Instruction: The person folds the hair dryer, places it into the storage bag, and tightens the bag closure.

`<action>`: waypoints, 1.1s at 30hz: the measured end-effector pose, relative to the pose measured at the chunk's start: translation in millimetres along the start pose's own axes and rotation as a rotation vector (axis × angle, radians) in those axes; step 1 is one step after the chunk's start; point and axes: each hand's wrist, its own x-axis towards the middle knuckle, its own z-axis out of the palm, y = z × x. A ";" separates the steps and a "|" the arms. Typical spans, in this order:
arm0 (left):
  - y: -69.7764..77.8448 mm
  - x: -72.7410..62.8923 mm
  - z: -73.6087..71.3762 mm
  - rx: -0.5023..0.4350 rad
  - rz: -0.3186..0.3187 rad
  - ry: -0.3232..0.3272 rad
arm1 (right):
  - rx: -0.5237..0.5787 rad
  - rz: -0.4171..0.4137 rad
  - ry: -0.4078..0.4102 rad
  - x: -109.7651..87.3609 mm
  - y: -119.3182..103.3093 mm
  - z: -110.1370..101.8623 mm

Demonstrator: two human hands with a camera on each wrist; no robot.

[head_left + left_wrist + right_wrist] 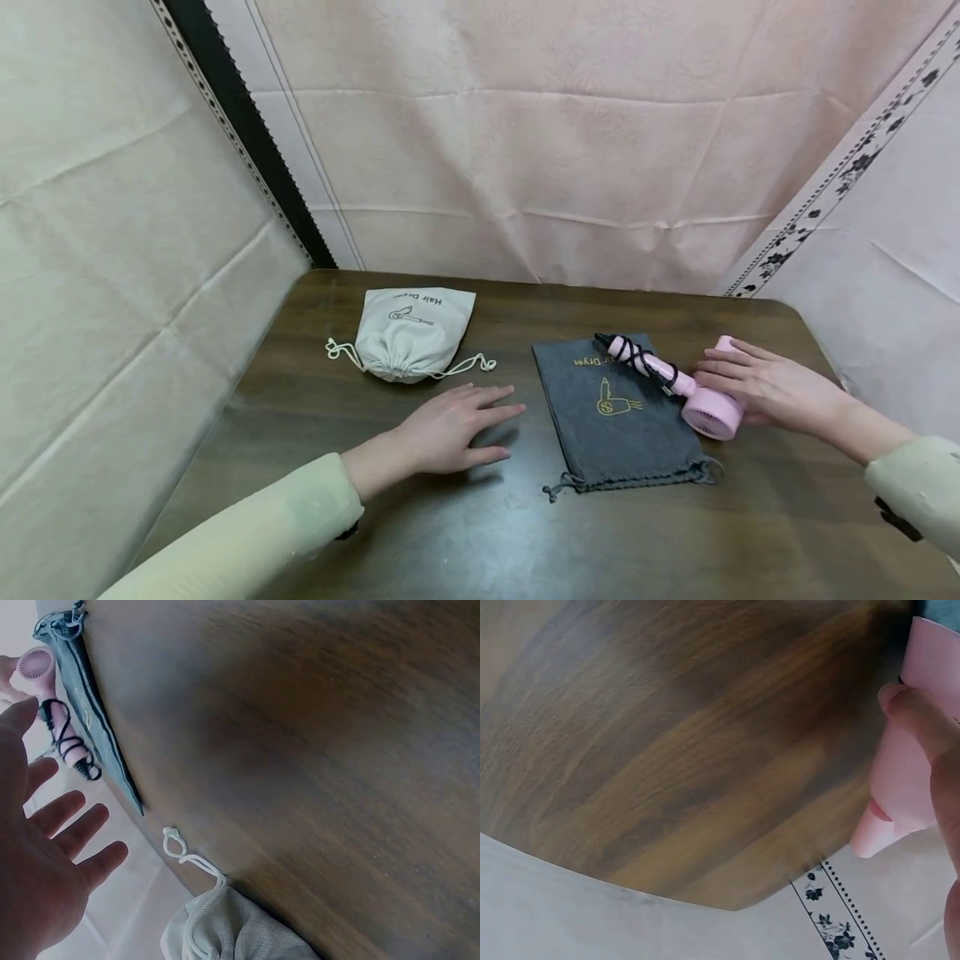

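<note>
My right hand point(772, 385) grips a pink hair dryer point(712, 414) by its head, and the right wrist view shows the thumb pressed along the pink barrel point(907, 776). A black cord point(643, 360) winds round the dryer's handle, which reaches over a dark grey drawstring pouch point(622, 446) with gold hair dryer print. That pouch lies flat on the table. Fingers spread and holding nothing, my left hand point(457, 429) is over the table between the grey pouch and a plump white drawstring pouch point(412, 333) marked "Hair Dryer". What the white pouch contains is hidden.
The brown wooden table point(480, 542) has rounded far corners. Pale cloth point(510, 167) hangs behind it and on both sides, with a floral border strip point(847, 171) at the right and a black band point(255, 133) at the left.
</note>
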 end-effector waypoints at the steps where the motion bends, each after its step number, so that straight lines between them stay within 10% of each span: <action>1: -0.1 0.3 -0.3 0.001 0.000 0.001 | -0.001 0.004 0.011 2.2 -0.3 -2.2; 16: -7.3 -3.8 -12.8 0.006 -0.028 0.119 | 0.040 0.005 0.115 77.4 -31.5 -19.0; 33: -8.4 -0.3 -24.3 -0.277 -0.329 0.272 | 0.101 0.005 0.205 148.3 -80.3 -28.1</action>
